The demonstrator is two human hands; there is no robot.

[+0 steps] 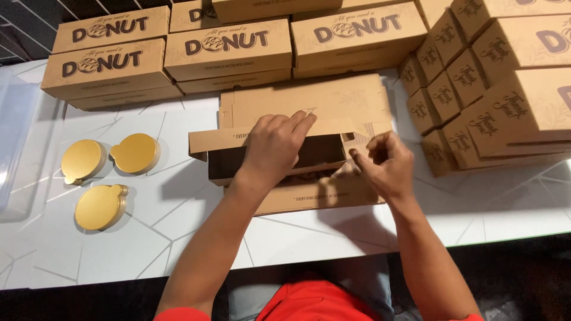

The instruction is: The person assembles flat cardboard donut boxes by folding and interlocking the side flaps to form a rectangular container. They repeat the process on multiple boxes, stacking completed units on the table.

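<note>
Two hands fold one half-built cardboard box [285, 160] — left hand [275, 145] pressing its flap, right hand [383, 161] pinching a tab — beside three gold discs [101, 205].

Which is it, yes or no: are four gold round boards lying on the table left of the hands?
No, only three gold round boards lie on the white table, left of the left hand.

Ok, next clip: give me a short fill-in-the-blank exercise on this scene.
1. The left hand presses on a half-folded ____ box.
2. Left of it lie ____ gold discs on the white table.
3. The right hand pinches a flap at the box's ____ end.

Missing words: cardboard; three; right
</note>
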